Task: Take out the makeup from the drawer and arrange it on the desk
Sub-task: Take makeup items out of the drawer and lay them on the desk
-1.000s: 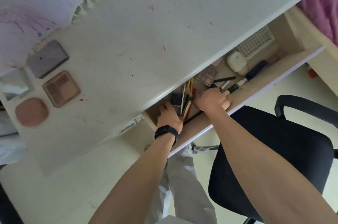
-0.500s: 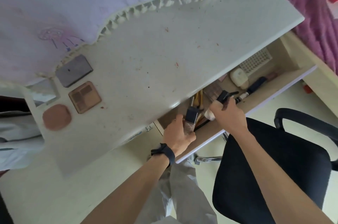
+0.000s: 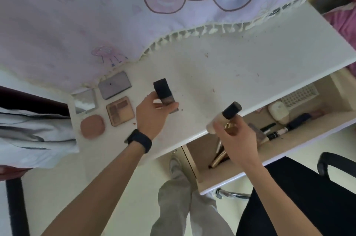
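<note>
My left hand (image 3: 152,114) holds a square bottle with a black cap (image 3: 163,94) above the white desk (image 3: 221,73), just right of the makeup laid out there. My right hand (image 3: 237,139) grips a pale bottle with a round black cap (image 3: 223,119) together with a gold tube (image 3: 231,128), over the desk's front edge. On the desk lie a grey compact (image 3: 114,85), a small mirror (image 3: 84,103), a brown palette (image 3: 120,110) and a pink round compact (image 3: 92,126). The open drawer (image 3: 240,174) still holds brushes (image 3: 219,155), pencils (image 3: 277,132) and a white case (image 3: 278,110).
A lilac cloth with a fringed hem (image 3: 134,14) covers the back of the desk. A black office chair (image 3: 312,197) stands right of the drawer. A white grid tray (image 3: 297,97) sits at the drawer's back. My legs (image 3: 179,197) are below the desk.
Both hands have come up out of the drawer with bottles. The left hand moved left over the desk toward the row of compacts; the right hand rose to the desk edge.
</note>
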The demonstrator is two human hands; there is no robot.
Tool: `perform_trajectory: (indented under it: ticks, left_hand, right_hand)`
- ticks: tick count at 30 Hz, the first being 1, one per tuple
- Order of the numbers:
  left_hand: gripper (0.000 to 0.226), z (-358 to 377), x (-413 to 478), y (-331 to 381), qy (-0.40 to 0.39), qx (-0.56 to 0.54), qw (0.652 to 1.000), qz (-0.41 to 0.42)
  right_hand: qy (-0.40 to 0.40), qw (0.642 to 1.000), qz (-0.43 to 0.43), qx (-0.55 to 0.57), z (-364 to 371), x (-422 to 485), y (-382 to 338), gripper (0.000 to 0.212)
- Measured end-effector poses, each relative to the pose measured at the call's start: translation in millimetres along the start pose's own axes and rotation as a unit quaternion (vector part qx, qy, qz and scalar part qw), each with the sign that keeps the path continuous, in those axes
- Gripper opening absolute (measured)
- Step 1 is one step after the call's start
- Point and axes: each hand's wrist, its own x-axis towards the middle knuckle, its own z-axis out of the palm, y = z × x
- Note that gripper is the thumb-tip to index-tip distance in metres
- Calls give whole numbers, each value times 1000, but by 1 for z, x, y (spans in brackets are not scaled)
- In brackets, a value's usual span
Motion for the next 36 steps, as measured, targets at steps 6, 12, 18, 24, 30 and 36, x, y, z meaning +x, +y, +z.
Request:
perform_trajectory:
  ticks: [6, 12, 18, 24, 30, 36]
  left_hand:
    - [27, -17, 94, 17, 60, 18, 998, 20]
    - [24, -25, 146, 19, 50, 17, 997, 51]
    - [32, -28, 170, 5, 26, 65, 994, 83]
    - [28, -31, 184, -4, -7, 142, 983, 113]
    - [21, -29, 196, 7, -19, 173, 971, 162]
    - [21, -35, 202, 10, -45, 211, 959, 182]
  right_hand:
    - [7, 993, -102, -54, 50, 68, -52, 32]
    - [20, 981, -164, -106, 98, 113, -95, 43]
    - [3, 977, -197, -77, 136, 136, -103, 50]
    - [-67, 980, -175, -70, 141, 159, -106, 45]
    - [-99, 972, -180, -110, 133, 178, -116, 46]
    - [-91, 973, -182, -112, 140, 179, -116, 42]
